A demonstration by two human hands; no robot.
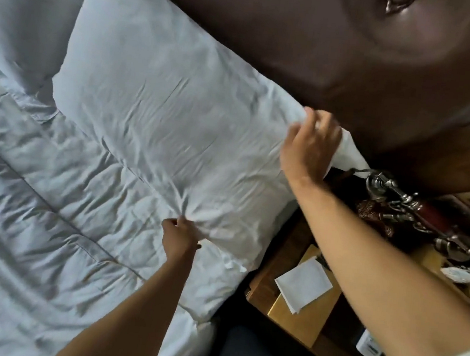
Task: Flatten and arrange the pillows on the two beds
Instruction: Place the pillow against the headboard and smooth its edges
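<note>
I have both hands pinched on the pillow [160, 106], left hand [179, 237] and right hand [309, 151] at its near-end corners, to pull it taut against the headboard [272, 36].

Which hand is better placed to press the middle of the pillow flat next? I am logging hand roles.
Probably the left hand. Its grip is on the pillow near corner, over the bed. The right hand holds the far corner by the headboard, above the nightstand.
</note>
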